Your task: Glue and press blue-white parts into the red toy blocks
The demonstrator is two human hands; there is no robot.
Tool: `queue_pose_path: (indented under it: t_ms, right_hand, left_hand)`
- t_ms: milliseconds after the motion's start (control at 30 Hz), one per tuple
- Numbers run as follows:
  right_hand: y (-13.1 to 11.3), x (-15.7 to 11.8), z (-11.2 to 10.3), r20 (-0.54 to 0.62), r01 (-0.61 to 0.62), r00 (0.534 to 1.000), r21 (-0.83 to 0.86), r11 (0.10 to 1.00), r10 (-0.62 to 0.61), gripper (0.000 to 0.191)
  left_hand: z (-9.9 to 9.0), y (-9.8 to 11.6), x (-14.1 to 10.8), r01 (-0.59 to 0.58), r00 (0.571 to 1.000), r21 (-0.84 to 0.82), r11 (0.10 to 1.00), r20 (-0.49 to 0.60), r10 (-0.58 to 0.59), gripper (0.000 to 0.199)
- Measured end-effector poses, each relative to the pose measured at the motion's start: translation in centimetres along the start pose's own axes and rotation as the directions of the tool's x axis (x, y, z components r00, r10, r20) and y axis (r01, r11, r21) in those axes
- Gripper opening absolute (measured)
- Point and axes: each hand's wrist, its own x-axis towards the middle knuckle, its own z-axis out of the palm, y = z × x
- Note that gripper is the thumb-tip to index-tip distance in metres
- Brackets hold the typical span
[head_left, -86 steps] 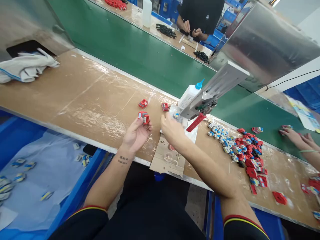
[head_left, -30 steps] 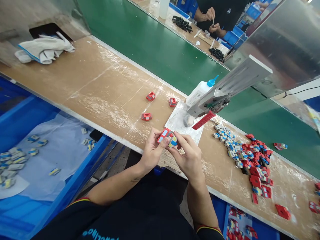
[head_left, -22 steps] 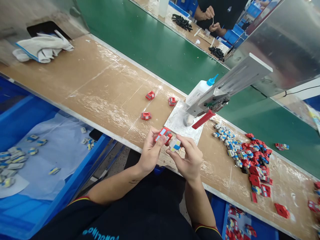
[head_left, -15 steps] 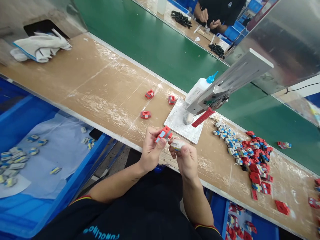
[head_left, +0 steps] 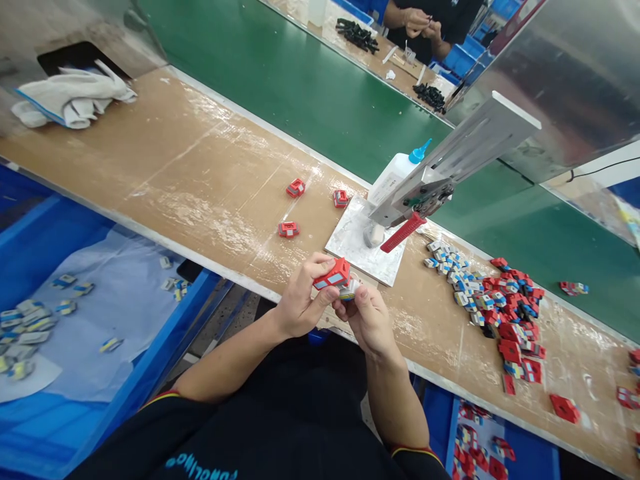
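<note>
My left hand (head_left: 303, 297) is closed on a red toy car body (head_left: 334, 273) with pale blue windows. In my right hand (head_left: 371, 319), a small grey-white and yellow toy car part (head_left: 349, 290) is pinched between thumb and fingers. The two pieces meet in front of me, the red one overlapping the other; whether they are joined I cannot tell. Just beyond my hands is a white base plate (head_left: 345, 233) carrying a metal press with a red handle (head_left: 403, 232). Several red car pieces (head_left: 289, 229) sit on the bench to the left of the plate.
A glue-like bottle (head_left: 391, 177) with a blue nozzle stands behind the press. Mixed red and white-blue parts (head_left: 505, 303) are heaped at right. Blue bins (head_left: 165, 363) hold more parts below. Gloves (head_left: 75, 97) lie far left. Across the green belt (head_left: 260, 73), another person's hands (head_left: 423, 25) work.
My hands have brought the two pieces together, the red body turning and shifting over the grey-white part. The view has shifted slightly. Across the belt, the other person's hands have come closer together.
</note>
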Motion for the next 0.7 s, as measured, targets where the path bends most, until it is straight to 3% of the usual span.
queue_pose_path:
  t_ms: [133, 267, 333, 400, 433, 467, 500, 533, 567, 600, 700]
  right_hand:
    - [0.7, 0.2, 0.5, 0.018, -0.041, 0.999, 0.028, 0.999, 0.041, 0.071]
    - [1.4, 0.5, 0.8, 0.032, -0.024, 0.999, 0.018, 1.0, 0.023, 0.075]
    - [1.2, 0.3, 0.0, 0.051, 0.065, 0.997, -0.127, 0.99, -0.059, 0.074]
    - [0.3, -0.1, -1.7, -0.029, 0.224, 0.967, -0.39, 0.893, -0.255, 0.064]
    - [-0.4, -0.3, -2.8, -0.118, 0.287, 0.907, -0.529, 0.799, -0.405, 0.055]
    - [-1.2, -0.4, -4.0, -0.216, 0.316, 0.796, -0.649, 0.692, -0.566, 0.045]
    - [-2.0, -0.3, -5.1, -0.295, 0.309, 0.651, -0.739, 0.599, -0.7, 0.036]
    - [-2.8, 0.0, -6.2, -0.335, 0.286, 0.526, -0.795, 0.534, -0.782, 0.029]
    - [-3.4, 0.5, -7.1, -0.339, 0.264, 0.466, -0.828, 0.494, -0.817, 0.026]
    - [-3.9, 1.1, -7.7, -0.313, 0.25, 0.483, -0.845, 0.472, -0.817, 0.024]
    - [-4.3, 3.2, -8.1, -0.138, 0.246, 0.76, -0.843, 0.478, -0.635, 0.023]
  left_hand:
    - [0.0, 0.5, 0.6, -0.012, 0.997, 0.136, 0.991, 0.077, 0.001, 0.064]
    - [-0.5, 0.6, 0.8, -0.081, 0.99, 0.275, 0.958, 0.136, 0.045, 0.056]
    - [-1.1, 0.7, 0.9, -0.077, 0.988, 0.284, 0.956, 0.148, 0.036, 0.056]
    - [-2.1, 0.6, 1.5, -0.029, 0.992, 0.259, 0.965, 0.124, -0.003, 0.06]
    - [-2.6, 0.5, 2.1, 0.003, 0.996, 0.226, 0.974, 0.09, -0.024, 0.062]
    - [-3.1, 0.2, 2.8, 0.037, 0.997, 0.18, 0.983, 0.053, -0.048, 0.063]
    - [-3.5, -0.2, 3.7, 0.069, 0.997, 0.125, 0.99, 0.022, -0.073, 0.064]
    - [-3.7, -0.7, 4.7, 0.097, 0.995, 0.068, 0.993, 0.009, -0.098, 0.063]
    - [-3.8, -1.2, 5.9, 0.124, 0.992, 0.016, 0.992, 0.019, -0.124, 0.062]
    - [-3.7, -1.9, 7.0, 0.151, 0.988, -0.026, 0.988, 0.044, -0.15, 0.06]
    - [-2.6, -3.8, 10.4, 0.242, 0.966, -0.095, 0.966, 0.12, -0.23, 0.055]
